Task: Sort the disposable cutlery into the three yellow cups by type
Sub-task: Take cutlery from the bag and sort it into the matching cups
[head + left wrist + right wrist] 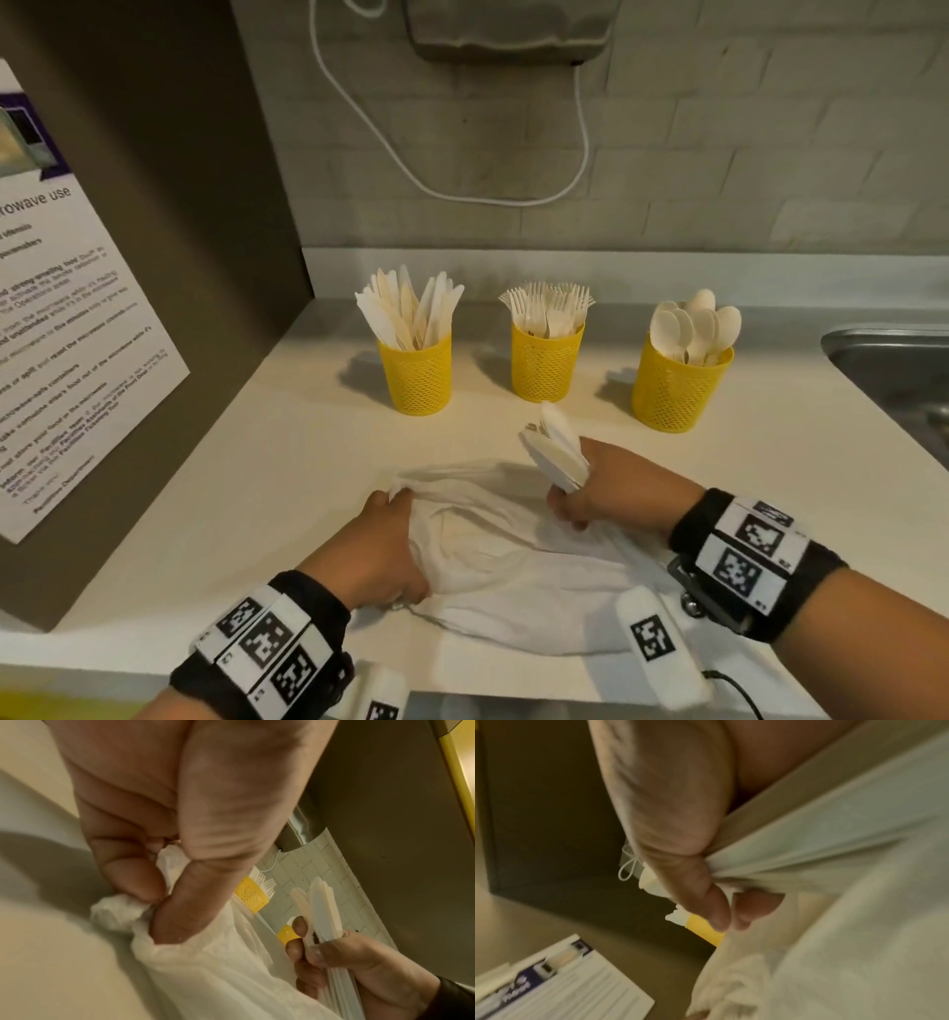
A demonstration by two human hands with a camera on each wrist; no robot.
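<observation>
Three yellow mesh cups stand in a row at the back of the counter: knives in the left cup (416, 372), forks in the middle cup (545, 362), spoons in the right cup (675, 383). A crumpled white plastic bag (513, 555) lies in front of them. My left hand (395, 503) pinches a bunched edge of the bag (115, 908) between thumb and fingers. My right hand (565, 501) grips a bundle of several flat white cutlery pieces (557, 452), knives by their serrated edges (321, 908), just above the bag's right side. The right wrist view is blurred; the bag (834, 862) fills most of it.
A steel sink (893, 370) is sunk into the counter at the right. On the left stands a brown panel with a printed notice (77, 334). A white cable (513, 198) hangs on the tiled wall under a grey wall unit (513, 31). Bare counter (257, 462) lies left of the bag.
</observation>
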